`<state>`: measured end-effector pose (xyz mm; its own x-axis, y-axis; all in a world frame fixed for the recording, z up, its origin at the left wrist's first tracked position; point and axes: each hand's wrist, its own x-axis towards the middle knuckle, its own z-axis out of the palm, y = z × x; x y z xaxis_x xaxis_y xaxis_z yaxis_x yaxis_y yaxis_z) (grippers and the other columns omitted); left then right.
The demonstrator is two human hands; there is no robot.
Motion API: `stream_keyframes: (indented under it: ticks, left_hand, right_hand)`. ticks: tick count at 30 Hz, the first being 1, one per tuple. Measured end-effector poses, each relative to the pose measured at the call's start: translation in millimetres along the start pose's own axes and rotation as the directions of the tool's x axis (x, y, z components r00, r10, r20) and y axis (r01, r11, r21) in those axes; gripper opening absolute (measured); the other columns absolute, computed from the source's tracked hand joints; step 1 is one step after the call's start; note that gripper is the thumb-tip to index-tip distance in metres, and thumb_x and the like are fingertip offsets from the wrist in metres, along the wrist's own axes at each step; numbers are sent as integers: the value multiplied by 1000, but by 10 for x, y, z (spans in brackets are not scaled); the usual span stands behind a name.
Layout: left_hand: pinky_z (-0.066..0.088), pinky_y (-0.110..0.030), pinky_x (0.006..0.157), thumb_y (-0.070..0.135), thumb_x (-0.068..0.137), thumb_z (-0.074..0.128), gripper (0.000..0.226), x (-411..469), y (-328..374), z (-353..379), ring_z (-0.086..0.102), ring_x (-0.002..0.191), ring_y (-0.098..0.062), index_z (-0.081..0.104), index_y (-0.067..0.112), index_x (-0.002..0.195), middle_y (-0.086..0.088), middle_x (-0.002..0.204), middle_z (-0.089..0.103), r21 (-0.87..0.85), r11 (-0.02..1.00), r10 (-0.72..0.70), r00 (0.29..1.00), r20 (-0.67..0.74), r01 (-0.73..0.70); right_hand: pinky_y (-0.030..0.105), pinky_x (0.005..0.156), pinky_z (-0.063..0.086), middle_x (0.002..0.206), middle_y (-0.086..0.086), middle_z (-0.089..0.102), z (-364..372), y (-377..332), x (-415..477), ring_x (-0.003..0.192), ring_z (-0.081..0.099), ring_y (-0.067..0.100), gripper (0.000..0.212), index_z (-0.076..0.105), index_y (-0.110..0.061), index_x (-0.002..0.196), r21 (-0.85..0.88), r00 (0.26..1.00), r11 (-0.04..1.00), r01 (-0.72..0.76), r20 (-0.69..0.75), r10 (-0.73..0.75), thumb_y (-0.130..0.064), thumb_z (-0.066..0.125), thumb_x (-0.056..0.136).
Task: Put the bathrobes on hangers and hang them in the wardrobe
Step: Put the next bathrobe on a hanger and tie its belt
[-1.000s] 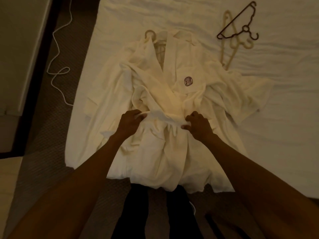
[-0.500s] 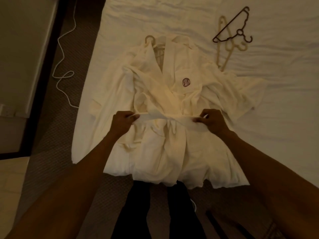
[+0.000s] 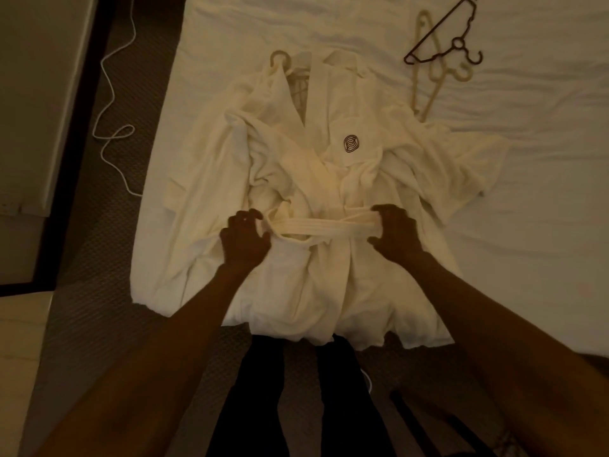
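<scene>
There was one white terry-cloth bathrobe (image 3: 296, 291), bearing one round dark emblem (image 3: 351, 144), and one white cloth belt (image 3: 316, 224). Hangers numbered three: two beige plastic ones, counting the beige hanger hook at the collar (image 3: 280, 56) and the loose beige hanger (image 3: 414, 87), plus one dark thin hanger (image 3: 458, 43). Two bare hands showed, the left hand (image 3: 245, 239) and the right hand (image 3: 393, 234). There was one white-sheeted bed (image 3: 527, 225) and one thin white cable (image 3: 102, 62).

The bathrobe (image 3: 296, 285) and its belt (image 3: 326, 224) are plain cream-white. The chest emblem (image 3: 351, 144) is round and dark brown, made of wavy lines. The bed sheet (image 3: 527, 225) is white. The dark hanger (image 3: 438, 28) is brown-black and the pale hangers (image 3: 414, 90) are beige. The carpet (image 3: 99, 258) is dark grey and finely dotted. The cord (image 3: 112, 90) is white and the trousers (image 3: 257, 390) are black.
</scene>
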<state>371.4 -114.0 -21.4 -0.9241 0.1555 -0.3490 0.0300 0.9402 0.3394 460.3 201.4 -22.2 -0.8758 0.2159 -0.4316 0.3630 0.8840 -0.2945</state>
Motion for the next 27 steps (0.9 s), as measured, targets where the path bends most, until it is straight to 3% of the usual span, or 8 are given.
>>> stream_keyframes:
  ticks: [2, 5, 10, 13, 16, 18, 23, 27]
  left_hand:
    - [42, -51, 96, 11, 78, 62, 52, 10, 173, 104, 49, 125, -34, 52, 15, 128, -9, 135, 51, -50, 999, 15, 1000, 11, -14]
    - [31, -59, 108, 6, 84, 53, 63, 127, 217, 200, 44, 134, -29, 34, 21, 142, -5, 144, 46, -189, 975, -95, 988, 124, 117]
    - [38, -53, 100, 50, 92, 59, 60, 235, -83, 188, 55, 118, -30, 34, 28, 141, -5, 128, 59, -119, 984, -86, 932, 352, 136]
    - [43, -42, 93, 57, 82, 69, 50, 191, -161, 14, 56, 99, -13, 58, 29, 122, 8, 103, 64, -205, 973, -43, 953, 298, 108]
    - [45, -30, 68, 45, 80, 77, 34, 143, -266, -250, 64, 75, -16, 75, 12, 86, -5, 78, 70, -384, 918, -18, 978, 205, 98]
    - [42, -25, 58, 38, 83, 76, 26, 123, -369, -404, 65, 70, -16, 76, 12, 78, -2, 67, 67, -382, 920, -53, 992, 110, 92]
    - [51, -40, 78, 41, 86, 61, 23, 199, -487, -580, 66, 90, -28, 75, 23, 85, -3, 88, 72, -132, 977, -183, 979, -96, 169]
    - [42, -47, 92, 39, 88, 48, 33, 254, -608, -646, 56, 109, -31, 74, 22, 99, -4, 109, 69, -24, 964, -264, 951, -160, 264]
  right_hand:
    - [48, 97, 35, 136, 14, 50, 100, -201, 53, 121, 47, 37, 58, 52, -12, 134, -88, 991, 988, 128, -13, -130, -24, 72, 81]
    - [47, 98, 33, 133, 10, 51, 205, -304, 153, 120, 46, 32, 43, 52, -15, 132, -211, 991, 969, 130, -5, -134, -27, 60, 92]
    - [43, 90, 34, 114, 7, 58, 158, -227, 246, 109, 48, 29, 36, 61, -15, 114, -364, 998, 930, 57, -8, -64, -40, 63, 88]
    - [42, 89, 33, 104, 1, 64, 52, -118, 207, 101, 53, 26, 28, 66, -21, 99, -289, 998, 956, 53, -29, -64, -45, 64, 86]
    - [43, 92, 32, 95, 0, 66, -182, 36, 147, 98, 57, 27, 27, 61, -25, 83, -61, 987, 988, -143, -78, 138, -51, 68, 82]
    - [44, 93, 31, 96, 2, 66, -350, 167, 81, 101, 58, 28, 25, 56, -25, 81, -14, 954, 958, -286, -97, 283, -47, 69, 82]
    - [47, 95, 31, 99, 9, 67, -483, 452, 19, 101, 59, 32, 28, 64, -18, 95, -161, 866, 853, -497, -151, 476, -43, 68, 85]
    - [50, 100, 31, 102, 11, 66, -478, 543, 20, 102, 59, 33, 30, 64, -16, 100, -158, 813, 798, -582, -142, 565, -42, 67, 85]
